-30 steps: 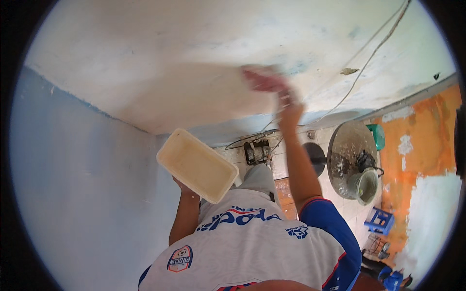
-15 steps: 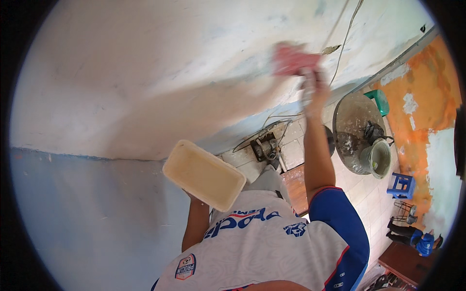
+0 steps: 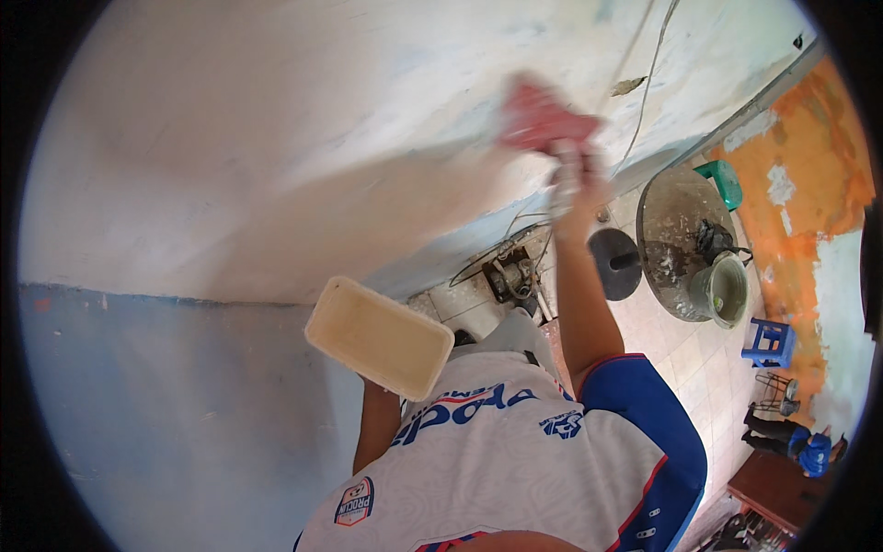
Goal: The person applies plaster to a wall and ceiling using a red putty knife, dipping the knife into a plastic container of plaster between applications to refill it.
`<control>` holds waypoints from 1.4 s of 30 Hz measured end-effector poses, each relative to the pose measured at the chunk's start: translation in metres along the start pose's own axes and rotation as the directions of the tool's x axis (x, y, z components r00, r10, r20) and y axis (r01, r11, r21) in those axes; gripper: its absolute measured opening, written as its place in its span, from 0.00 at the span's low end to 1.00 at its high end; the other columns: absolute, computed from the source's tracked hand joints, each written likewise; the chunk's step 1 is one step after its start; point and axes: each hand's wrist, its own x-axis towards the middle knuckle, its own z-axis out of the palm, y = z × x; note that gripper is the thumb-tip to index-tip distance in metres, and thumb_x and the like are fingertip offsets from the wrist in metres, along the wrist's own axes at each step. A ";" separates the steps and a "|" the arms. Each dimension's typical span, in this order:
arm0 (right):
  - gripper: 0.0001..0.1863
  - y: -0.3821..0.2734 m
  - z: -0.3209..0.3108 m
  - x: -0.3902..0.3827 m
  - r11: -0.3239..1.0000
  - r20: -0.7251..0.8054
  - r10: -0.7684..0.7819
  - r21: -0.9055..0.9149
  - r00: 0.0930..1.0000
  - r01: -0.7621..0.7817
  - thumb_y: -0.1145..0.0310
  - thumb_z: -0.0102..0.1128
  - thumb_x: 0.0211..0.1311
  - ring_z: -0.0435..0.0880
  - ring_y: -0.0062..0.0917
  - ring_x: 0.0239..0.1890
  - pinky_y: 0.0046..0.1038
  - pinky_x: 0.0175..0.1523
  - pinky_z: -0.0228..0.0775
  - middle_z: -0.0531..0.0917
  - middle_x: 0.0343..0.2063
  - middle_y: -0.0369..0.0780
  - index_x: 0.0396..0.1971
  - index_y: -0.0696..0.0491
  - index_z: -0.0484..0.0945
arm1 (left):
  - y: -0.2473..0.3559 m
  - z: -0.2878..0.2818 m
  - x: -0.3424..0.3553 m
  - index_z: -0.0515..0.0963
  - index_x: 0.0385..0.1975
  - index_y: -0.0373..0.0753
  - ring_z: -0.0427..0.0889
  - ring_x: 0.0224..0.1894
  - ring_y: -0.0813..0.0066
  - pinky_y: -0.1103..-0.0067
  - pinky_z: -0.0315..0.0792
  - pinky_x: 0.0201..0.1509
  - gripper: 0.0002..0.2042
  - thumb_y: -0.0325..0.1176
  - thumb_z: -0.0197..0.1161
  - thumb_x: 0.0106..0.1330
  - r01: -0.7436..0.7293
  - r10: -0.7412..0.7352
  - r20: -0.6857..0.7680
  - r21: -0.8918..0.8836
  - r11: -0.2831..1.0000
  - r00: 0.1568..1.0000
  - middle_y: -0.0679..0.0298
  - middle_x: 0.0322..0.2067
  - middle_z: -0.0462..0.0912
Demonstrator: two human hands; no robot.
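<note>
My right hand (image 3: 576,177) is raised to the white upper wall (image 3: 276,101), its fingers closed on a flat red spreader (image 3: 543,118). Motion blurs both, so I cannot tell whether the spreader's edge touches the wall. White smears show on the fingers. Lower and to the left, a shallow rectangular cream tub (image 3: 379,337) is held up in front of my chest, tilted, with pale material coating its inside. My left forearm (image 3: 375,425) reaches up beneath it; the tub hides the fingers of my left hand.
A cable (image 3: 658,69) runs down the wall past a damaged patch (image 3: 628,86). Below are a machine with cords (image 3: 511,276), a dark round stool (image 3: 614,264), a round table (image 3: 667,244) bearing a bucket (image 3: 719,291), and a blue stool (image 3: 769,342). Another person (image 3: 809,451) is far right.
My right hand and the red spreader have shifted slightly left along the wall, uncovering the damaged patch. The tub has moved slightly left and down.
</note>
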 end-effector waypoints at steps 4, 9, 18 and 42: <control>0.05 -0.012 -0.024 0.002 0.969 -0.123 -0.244 0.011 0.962 0.247 0.71 0.65 0.71 0.75 0.15 0.26 0.21 0.30 0.67 0.81 0.27 0.34 0.35 0.56 0.80 | 0.002 0.001 -0.003 0.68 0.71 0.47 0.72 0.70 0.58 0.51 0.67 0.73 0.31 0.60 0.50 0.76 0.005 -0.005 0.011 -0.006 1.000 1.000 0.59 0.69 0.73; 0.07 0.012 0.030 -0.054 0.879 0.402 -0.398 -0.088 0.824 0.468 0.73 0.63 0.71 0.79 0.20 0.27 0.25 0.33 0.72 0.82 0.27 0.38 0.44 0.57 0.84 | 0.004 -0.004 -0.005 0.68 0.71 0.47 0.71 0.70 0.58 0.51 0.66 0.73 0.31 0.60 0.50 0.76 0.024 -0.024 0.013 -0.016 1.000 1.000 0.59 0.69 0.72; 0.04 0.029 -0.038 0.003 0.959 0.170 -0.283 0.029 0.944 0.282 0.74 0.63 0.72 0.81 0.20 0.30 0.24 0.33 0.77 0.83 0.34 0.37 0.40 0.58 0.81 | 0.007 -0.006 -0.007 0.68 0.71 0.48 0.70 0.71 0.58 0.50 0.65 0.74 0.31 0.60 0.51 0.76 0.051 -0.051 0.023 -0.016 0.999 0.998 0.59 0.70 0.71; 0.08 0.082 -0.039 0.032 0.988 0.526 -0.148 0.033 0.837 0.154 0.69 0.64 0.72 0.79 0.18 0.30 0.22 0.35 0.73 0.83 0.32 0.36 0.42 0.59 0.82 | -0.027 0.000 -0.008 0.64 0.74 0.54 0.60 0.77 0.54 0.45 0.53 0.79 0.31 0.58 0.55 0.75 0.034 -0.030 -0.108 0.034 0.999 0.994 0.59 0.74 0.64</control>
